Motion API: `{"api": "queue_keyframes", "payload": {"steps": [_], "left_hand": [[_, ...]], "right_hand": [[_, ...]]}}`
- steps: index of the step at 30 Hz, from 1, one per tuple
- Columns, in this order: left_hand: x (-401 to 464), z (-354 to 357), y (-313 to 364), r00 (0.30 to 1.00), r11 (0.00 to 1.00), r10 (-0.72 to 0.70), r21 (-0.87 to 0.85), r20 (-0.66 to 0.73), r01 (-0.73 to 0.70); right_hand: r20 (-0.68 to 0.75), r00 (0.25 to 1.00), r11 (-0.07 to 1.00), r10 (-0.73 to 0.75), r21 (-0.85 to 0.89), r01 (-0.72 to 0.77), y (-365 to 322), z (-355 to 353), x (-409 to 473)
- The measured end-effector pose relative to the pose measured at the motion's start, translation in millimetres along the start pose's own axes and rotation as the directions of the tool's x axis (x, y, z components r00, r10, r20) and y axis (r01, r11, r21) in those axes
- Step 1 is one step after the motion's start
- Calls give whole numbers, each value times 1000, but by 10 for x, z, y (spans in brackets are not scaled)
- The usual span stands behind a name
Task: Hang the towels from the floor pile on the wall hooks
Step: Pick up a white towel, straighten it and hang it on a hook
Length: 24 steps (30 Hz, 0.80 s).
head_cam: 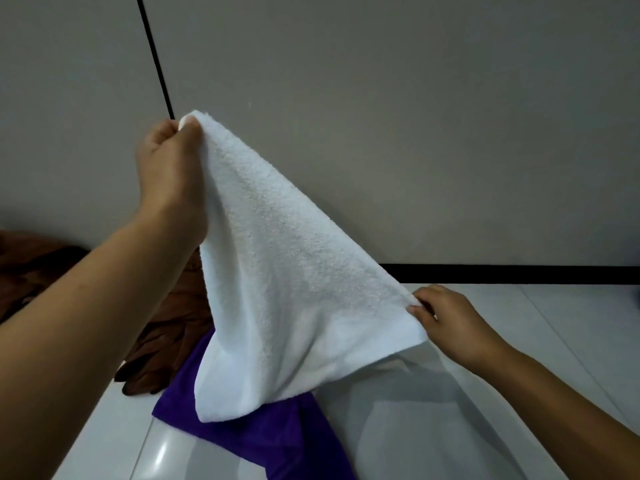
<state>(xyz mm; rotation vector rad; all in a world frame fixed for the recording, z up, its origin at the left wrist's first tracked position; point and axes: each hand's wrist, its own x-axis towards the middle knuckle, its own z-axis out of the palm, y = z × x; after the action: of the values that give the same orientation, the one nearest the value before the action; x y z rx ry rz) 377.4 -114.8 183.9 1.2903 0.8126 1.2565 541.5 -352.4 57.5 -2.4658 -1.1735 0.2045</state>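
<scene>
A white terry towel (277,271) hangs in the air in front of the grey wall. My left hand (169,161) pinches its top corner, raised high at the left. My right hand (446,320) pinches the lower right corner, low and near the floor. The towel stretches slanted between the two hands, and its bottom edge droops over a purple towel (256,431) lying on the floor. A brown towel (166,334) lies crumpled behind the purple one, partly hidden by my left forearm. No wall hooks are in view.
Glossy white floor tiles (450,427) spread to the right and front. A black baseboard (519,273) runs along the foot of the grey wall (415,133). A thin black vertical seam (156,60) divides the wall at the upper left.
</scene>
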Motion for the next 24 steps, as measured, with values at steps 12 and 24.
{"api": "queue_keyframes", "payload": {"steps": [12,24], "left_hand": [[168,-192,-362,982,973,78,228,-173,-37],[54,-179,-789,982,929,70,371,-176,1]], "right_hand": [[-582,778,912,236,408,28,-288,-713,131],[-741,668,979,68,179,99,-320,-808,94]]}}
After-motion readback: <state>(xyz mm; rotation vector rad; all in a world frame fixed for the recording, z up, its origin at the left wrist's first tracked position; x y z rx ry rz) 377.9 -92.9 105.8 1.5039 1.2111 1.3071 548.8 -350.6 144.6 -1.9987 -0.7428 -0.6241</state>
